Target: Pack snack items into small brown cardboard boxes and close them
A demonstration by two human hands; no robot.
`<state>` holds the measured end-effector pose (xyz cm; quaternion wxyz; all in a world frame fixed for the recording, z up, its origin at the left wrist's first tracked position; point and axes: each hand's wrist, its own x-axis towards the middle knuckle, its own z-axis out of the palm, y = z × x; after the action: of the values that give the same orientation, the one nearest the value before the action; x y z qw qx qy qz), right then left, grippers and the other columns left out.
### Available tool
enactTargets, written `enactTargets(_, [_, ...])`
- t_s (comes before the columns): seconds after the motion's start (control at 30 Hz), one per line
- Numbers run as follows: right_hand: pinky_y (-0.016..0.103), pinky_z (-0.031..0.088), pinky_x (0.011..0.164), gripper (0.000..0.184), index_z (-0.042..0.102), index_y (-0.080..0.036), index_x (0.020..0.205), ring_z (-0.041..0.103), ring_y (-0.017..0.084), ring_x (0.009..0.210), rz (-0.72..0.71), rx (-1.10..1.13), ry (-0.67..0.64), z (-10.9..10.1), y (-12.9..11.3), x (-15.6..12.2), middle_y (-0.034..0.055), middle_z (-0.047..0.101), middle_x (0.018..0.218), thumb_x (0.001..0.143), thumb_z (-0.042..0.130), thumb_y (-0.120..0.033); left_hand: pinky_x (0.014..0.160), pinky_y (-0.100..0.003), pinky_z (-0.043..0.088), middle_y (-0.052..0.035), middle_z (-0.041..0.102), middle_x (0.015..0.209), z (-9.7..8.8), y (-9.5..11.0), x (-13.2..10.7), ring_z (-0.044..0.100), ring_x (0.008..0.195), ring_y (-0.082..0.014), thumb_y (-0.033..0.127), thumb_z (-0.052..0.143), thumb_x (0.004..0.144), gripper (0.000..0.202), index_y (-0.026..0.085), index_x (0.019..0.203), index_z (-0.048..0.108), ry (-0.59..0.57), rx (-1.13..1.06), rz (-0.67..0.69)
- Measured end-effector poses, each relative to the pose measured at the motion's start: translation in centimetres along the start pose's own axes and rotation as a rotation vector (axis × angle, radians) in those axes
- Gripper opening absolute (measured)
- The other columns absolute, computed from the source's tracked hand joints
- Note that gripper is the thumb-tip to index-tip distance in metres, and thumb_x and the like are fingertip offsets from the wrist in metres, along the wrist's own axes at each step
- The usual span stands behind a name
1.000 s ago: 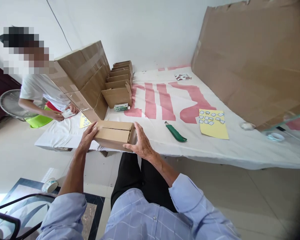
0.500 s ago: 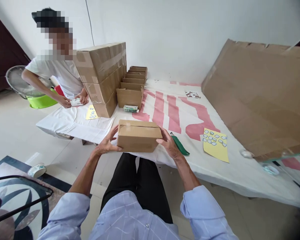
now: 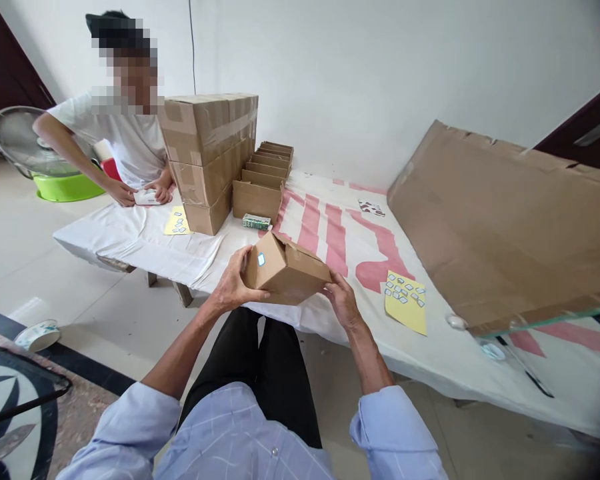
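Between my two hands is a small brown cardboard box (image 3: pixel 300 273), tilted and turned so that one end shows a small blue-edged sticker (image 3: pixel 261 259). My left hand (image 3: pixel 237 283) grips that end, thumb along the lower edge and fingers round the far side. On the opposite end, the fingers of my right hand (image 3: pixel 341 297) press against the corner. The box is held over the front edge of the cloth-covered table (image 3: pixel 325 320). A yellow sheet of similar stickers (image 3: pixel 405 303) lies to the right of my right hand.
Stacked taped cartons (image 3: pixel 213 153) stand at the left, beside a row of open boxes (image 3: pixel 257 197) with a small green-and-white carton (image 3: pixel 257 221) in front. A co-worker (image 3: pixel 125 133) handles a white packet farther left. A large cardboard sheet (image 3: pixel 505 233) leans at the right.
The box has turned and tilted in my hands, bringing its stickered end into sight. The view has shifted, and the green-handled tool on the table is now hidden.
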<state>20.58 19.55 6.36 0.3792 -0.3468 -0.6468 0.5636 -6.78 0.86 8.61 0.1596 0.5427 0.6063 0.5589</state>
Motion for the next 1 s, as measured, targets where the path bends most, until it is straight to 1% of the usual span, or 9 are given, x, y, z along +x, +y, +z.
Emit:
enactTargets(0.07, [0.056, 0.06, 0.107, 0.044, 0.073, -0.029, 0.126, 0.07, 0.033, 0.126, -0.126, -0.105, 0.161, -0.1, -1.8, -0.2, 0.009, 0.075, 0.134, 0.084, 0.068, -0.04, 0.123, -0.058, 0.044, -0.0198, 0.051, 0.16, 0.4, 0.9, 0.0, 0.047, 0.151, -0.0458, 0.054, 0.103, 0.059, 0.119, 0.022, 0.159, 0.047, 0.022, 0.04, 0.026])
enactTargets(0.13, [0.056, 0.06, 0.105, 0.038, 0.074, -0.026, 0.124, 0.07, 0.034, 0.124, -0.361, -0.26, 0.283, 0.2, -4.8, -0.6, 0.0115, 0.075, 0.131, 0.089, 0.068, -0.04, 0.122, -0.059, 0.045, -0.0187, 0.053, 0.158, 0.9, 1.8, 0.1, 0.051, 0.148, -0.0446, 0.05, 0.103, 0.059, 0.115, 0.023, 0.156, 0.049, 0.028, 0.089, 0.047])
enactTargets(0.17, [0.056, 0.06, 0.104, 0.035, 0.074, -0.025, 0.123, 0.069, 0.034, 0.123, -0.505, -0.344, 0.298, 0.5, -6.7, -0.9, 0.0118, 0.074, 0.129, 0.091, 0.068, -0.039, 0.122, -0.06, 0.045, -0.0183, 0.054, 0.158, 1.1, 2.4, 0.1, 0.052, 0.147, -0.0439, 0.049, 0.103, 0.059, 0.114, 0.024, 0.156, 0.048, 0.031, 0.116, 0.061])
enactTargets(0.27, [0.052, 0.058, 0.102, 0.022, 0.076, -0.025, 0.117, 0.068, 0.031, 0.117, -0.882, -0.605, 0.151, 2.2, -12.3, -1.6, 0.0096, 0.076, 0.12, 0.096, 0.072, -0.031, 0.123, -0.06, 0.044, -0.0186, 0.055, 0.158, 2.0, 3.8, 0.2, 0.054, 0.146, -0.0431, 0.046, 0.103, 0.059, 0.113, 0.024, 0.155, 0.047, 0.051, 0.201, 0.117])
enactTargets(0.33, [0.051, 0.055, 0.102, 0.013, 0.077, -0.025, 0.109, 0.067, 0.03, 0.111, -1.01, -0.786, -0.033, 3.7, -15.1, -1.7, 0.0088, 0.077, 0.111, 0.098, 0.071, -0.024, 0.12, -0.061, 0.046, -0.0196, 0.055, 0.159, 2.7, 4.7, 0.1, 0.053, 0.147, -0.0438, 0.045, 0.102, 0.061, 0.113, 0.023, 0.156, 0.045, 0.052, 0.251, 0.138])
enactTargets(0.43, [0.048, 0.053, 0.099, 0.009, 0.077, -0.022, 0.1, 0.063, 0.03, 0.109, -1.043, -1.052, -0.263, 5.3, -17.0, -1.3, 0.01, 0.075, 0.108, 0.1, 0.068, -0.019, 0.117, -0.064, 0.047, -0.0213, 0.052, 0.163, 3.5, 5.6, 0.0, 0.05, 0.15, -0.0457, 0.043, 0.1, 0.064, 0.11, 0.024, 0.157, 0.043, 0.042, 0.319, 0.129])
enactTargets(0.5, [0.046, 0.052, 0.096, 0.01, 0.077, -0.021, 0.098, 0.06, 0.03, 0.109, -1.025, -1.184, -0.326, 5.8, -17.3, -0.8, 0.0115, 0.073, 0.111, 0.101, 0.068, -0.019, 0.116, -0.065, 0.046, -0.0223, 0.051, 0.165, 4.0, 6.0, -0.2, 0.049, 0.152, -0.0463, 0.04, 0.099, 0.065, 0.109, 0.024, 0.157, 0.043, 0.041, 0.353, 0.124])
enactTargets(0.67, [0.046, 0.049, 0.097, 0.015, 0.077, -0.019, 0.1, 0.056, 0.031, 0.109, -1.012, -1.319, -0.324, 5.8, -16.9, -0.6, 0.014, 0.071, 0.116, 0.103, 0.063, -0.021, 0.116, -0.066, 0.045, -0.0224, 0.051, 0.165, 4.8, 6.7, -0.4, 0.048, 0.152, -0.046, 0.039, 0.1, 0.064, 0.106, 0.023, 0.155, 0.047, 0.046, 0.405, 0.119])
enactTargets(1.0, [0.044, 0.047, 0.096, 0.016, 0.077, -0.02, 0.111, 0.056, 0.032, 0.114, -1.034, -1.38, -0.292, 5.7, -16.7, -1.5, 0.0132, 0.072, 0.116, 0.105, 0.062, -0.021, 0.114, -0.066, 0.046, -0.023, 0.049, 0.167, 5.5, 8.5, -0.9, 0.047, 0.152, -0.0463, 0.038, 0.101, 0.063, 0.106, 0.022, 0.153, 0.047, 0.03, 0.432, 0.05])
